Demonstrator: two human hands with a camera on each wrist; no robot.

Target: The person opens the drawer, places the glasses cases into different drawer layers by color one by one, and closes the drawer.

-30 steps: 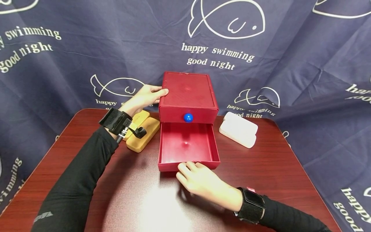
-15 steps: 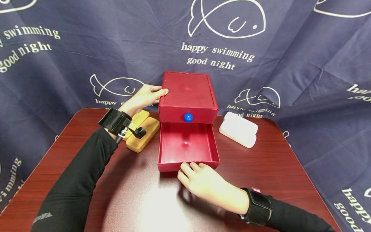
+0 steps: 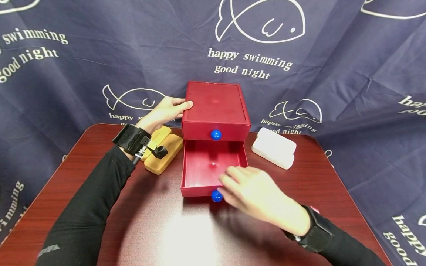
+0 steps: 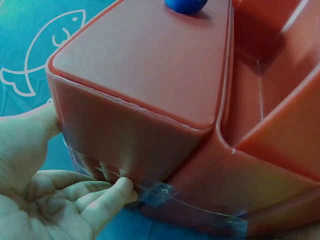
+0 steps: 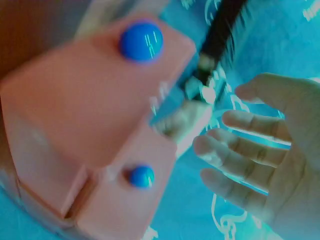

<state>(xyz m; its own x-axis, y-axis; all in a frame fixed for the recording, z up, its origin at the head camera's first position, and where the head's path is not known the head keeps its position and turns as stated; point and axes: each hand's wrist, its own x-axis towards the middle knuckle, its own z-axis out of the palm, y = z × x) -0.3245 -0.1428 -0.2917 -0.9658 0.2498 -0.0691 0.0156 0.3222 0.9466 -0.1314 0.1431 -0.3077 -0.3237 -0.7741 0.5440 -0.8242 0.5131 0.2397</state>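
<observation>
I see the left hand (image 3: 166, 111) pressing straight fingers flat on the red drawer box (image 3: 214, 107) at frame centre, its lower drawer (image 3: 209, 166) pulled out, while the right hand (image 3: 256, 192) hovers fingers spread, gripping nothing, beside the blue knob (image 3: 216, 196).

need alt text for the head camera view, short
A red two-drawer box sits on a dark wood table, its lower drawer pulled open. The left hand steadies the box's side; the right hand hovers open over the drawer's front.
</observation>
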